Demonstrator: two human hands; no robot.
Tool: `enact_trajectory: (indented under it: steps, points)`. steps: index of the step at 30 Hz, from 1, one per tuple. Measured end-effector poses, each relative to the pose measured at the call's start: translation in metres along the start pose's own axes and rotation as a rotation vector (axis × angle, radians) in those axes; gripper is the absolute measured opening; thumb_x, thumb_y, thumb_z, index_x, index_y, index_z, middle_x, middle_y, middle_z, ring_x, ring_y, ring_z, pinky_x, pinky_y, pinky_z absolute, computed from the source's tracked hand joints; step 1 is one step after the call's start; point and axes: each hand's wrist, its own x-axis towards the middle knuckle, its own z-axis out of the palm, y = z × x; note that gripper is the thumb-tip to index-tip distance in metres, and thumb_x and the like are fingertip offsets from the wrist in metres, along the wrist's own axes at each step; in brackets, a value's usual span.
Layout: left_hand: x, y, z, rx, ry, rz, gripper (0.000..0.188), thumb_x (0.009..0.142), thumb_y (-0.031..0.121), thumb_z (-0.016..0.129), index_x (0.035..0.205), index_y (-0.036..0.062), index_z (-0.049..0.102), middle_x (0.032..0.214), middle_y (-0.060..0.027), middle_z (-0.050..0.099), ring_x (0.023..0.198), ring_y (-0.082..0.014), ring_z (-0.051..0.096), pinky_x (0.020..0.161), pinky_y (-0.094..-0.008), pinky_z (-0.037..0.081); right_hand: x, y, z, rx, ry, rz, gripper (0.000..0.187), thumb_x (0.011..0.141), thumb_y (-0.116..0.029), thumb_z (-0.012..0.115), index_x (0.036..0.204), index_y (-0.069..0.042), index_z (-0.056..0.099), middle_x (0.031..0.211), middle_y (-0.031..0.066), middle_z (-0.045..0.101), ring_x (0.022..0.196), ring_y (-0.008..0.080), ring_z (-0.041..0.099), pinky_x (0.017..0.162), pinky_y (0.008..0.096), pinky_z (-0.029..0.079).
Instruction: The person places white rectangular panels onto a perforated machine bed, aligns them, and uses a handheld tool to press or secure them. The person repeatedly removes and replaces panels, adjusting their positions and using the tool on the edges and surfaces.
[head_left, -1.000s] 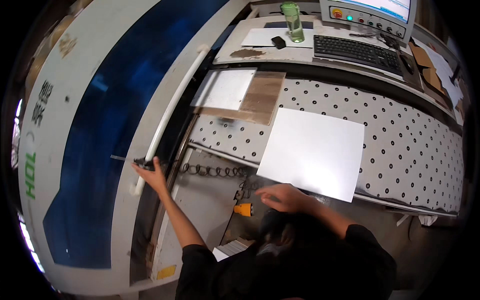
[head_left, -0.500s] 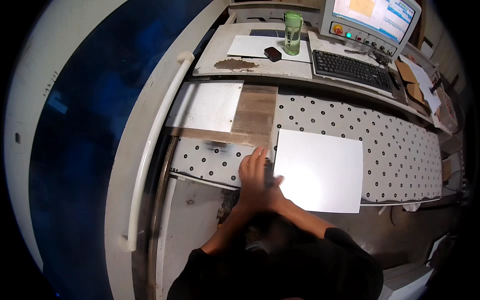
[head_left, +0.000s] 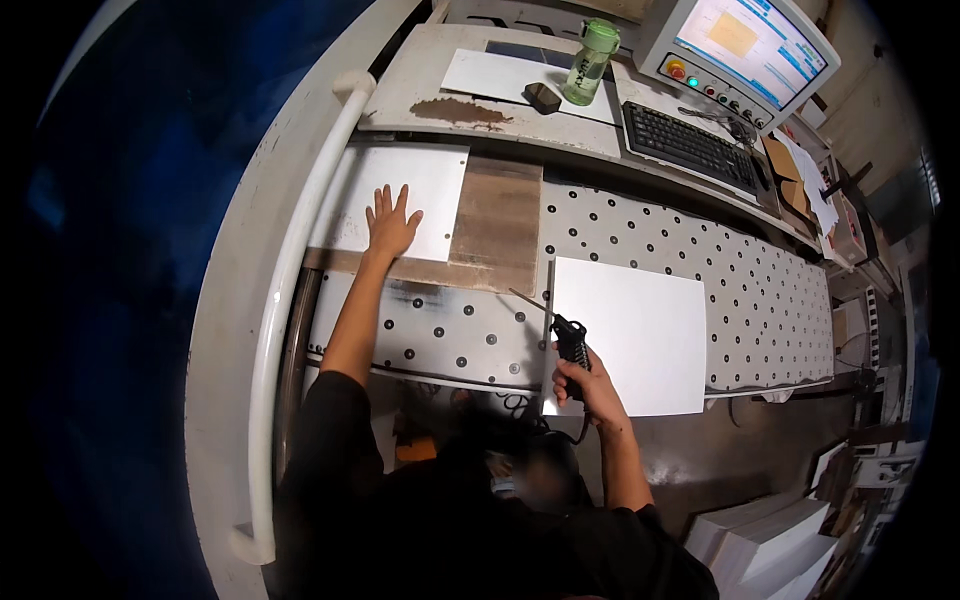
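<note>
My right hand (head_left: 592,390) grips a black air blow gun (head_left: 572,343). Its thin nozzle points left and away, over the dotted table near a brown wooden board (head_left: 497,225). Spread flat, my left hand (head_left: 393,232) rests on a white panel (head_left: 345,185) lying on that board, with its fingers apart. A larger white sheet (head_left: 640,335) lies beside the blow gun, partly behind my right hand. A hose hangs down from the gun's lower end toward my body.
The table (head_left: 765,300) is pale with black round dots. A white tubular rail (head_left: 305,290) runs along the left. At the back stand a green bottle (head_left: 590,65), a dark small block (head_left: 542,97), a keyboard (head_left: 685,145) and a monitor (head_left: 745,45). White boards (head_left: 770,530) are stacked lower right.
My hands were close together beside the large sheet. The left has reached out onto the white panel, while the right now holds the blow gun apart from it. The view has tilted.
</note>
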Motion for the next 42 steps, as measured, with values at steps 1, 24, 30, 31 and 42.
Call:
enact_trajectory:
  steps: [1,24,30,31,42]
  points:
    - [-0.004,0.0,0.009,0.075,-0.01,0.011,0.067,0.104,0.05,0.043,0.161,0.0168,0.03,0.165,-0.0258,0.022,0.154,-0.043,0.017,0.122,-0.0632,0.012,-0.005,0.001,0.005,-0.023,0.005,0.012,0.032,0.096,-0.012,0.062,0.126,-0.003,0.055,0.07,0.0023,0.052,0.054,0.0126,0.053,0.05,0.0276,0.046]
    - [-0.235,0.142,-0.025,-1.205,-0.181,-0.066,0.07,0.104,0.037,0.057,0.159,0.0027,0.029,0.159,-0.0194,0.04,0.151,-0.0353,0.029,0.123,-0.0448,0.021,0.041,0.007,0.044,-0.576,0.104,-0.293,0.045,0.097,-0.014,0.058,0.136,-0.008,0.037,0.074,0.0126,0.061,0.067,0.028,0.065,0.067,0.0393,0.051]
    - [-0.272,0.179,-0.058,-1.393,0.09,-0.362,0.06,0.106,0.034,0.056,0.155,0.0056,0.033,0.11,-0.0129,0.07,0.101,-0.0138,0.064,0.089,-0.0314,0.051,0.028,0.035,0.054,-1.023,-0.403,-0.631,0.07,0.084,-0.012,0.075,0.144,-0.003,0.04,0.129,0.0328,0.055,0.118,0.0508,0.059,0.098,0.0476,0.05]
    - [-0.277,0.174,-0.062,-1.419,0.164,-0.462,0.057,0.106,0.034,0.056,0.152,0.0058,0.037,0.101,-0.0103,0.072,0.097,-0.0134,0.065,0.087,-0.0316,0.051,0.027,0.028,0.048,-1.144,-0.488,-0.768,0.07,0.084,-0.015,0.076,0.145,-0.004,0.042,0.132,0.0328,0.055,0.119,0.0514,0.058,0.1,0.0469,0.05]
    - [-0.339,0.074,-0.112,-1.032,-0.204,-0.705,0.068,0.095,0.054,0.068,0.132,-0.0031,0.056,0.059,-0.0021,0.052,0.046,-0.0118,0.052,0.042,-0.0289,0.045,0.12,0.026,-0.034,-0.425,0.154,-0.545,0.02,0.1,-0.01,0.056,0.109,0.003,0.069,0.087,0.0079,0.072,0.08,0.0112,0.065,0.074,0.0275,0.051]
